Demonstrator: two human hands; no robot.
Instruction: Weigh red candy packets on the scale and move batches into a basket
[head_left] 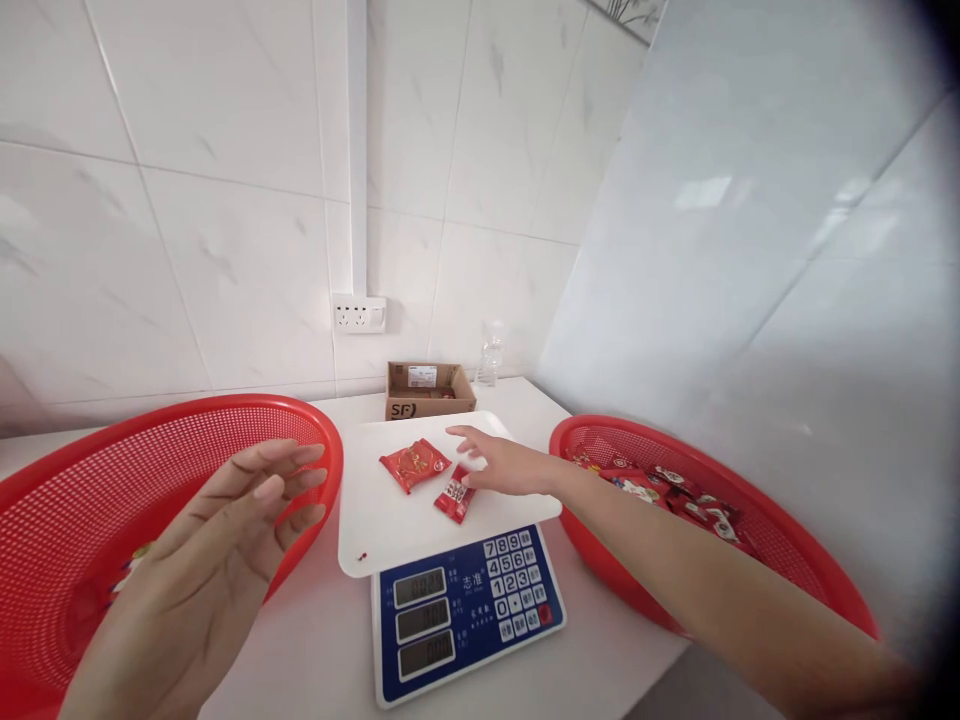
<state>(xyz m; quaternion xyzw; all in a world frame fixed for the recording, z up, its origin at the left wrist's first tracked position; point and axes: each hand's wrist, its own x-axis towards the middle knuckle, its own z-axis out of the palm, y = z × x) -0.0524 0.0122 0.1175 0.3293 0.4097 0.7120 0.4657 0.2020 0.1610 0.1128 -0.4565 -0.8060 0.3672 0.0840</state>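
My left hand (217, 545) is open in the air beside the left red basket (322, 430), its fingers slightly bent and holding nothing. Over the white weighing pan (390, 530), my right hand (499, 465) has its fingers apart. Its lower fingertips are at the upper end of a small red packet (454, 498); whether they touch it I cannot tell. A wider red packet (415, 464) with gold print lies flat to the left of it. Below the pan is the scale's blue panel (469, 620), with three displays and a keypad.
On the right, a second red basket (817, 590) holds several red packets (675, 495). A cardboard box (427, 405) and a clear plastic bottle (491, 352) stand behind the scale, near the tiled wall. A socket (360, 314) is on that wall.
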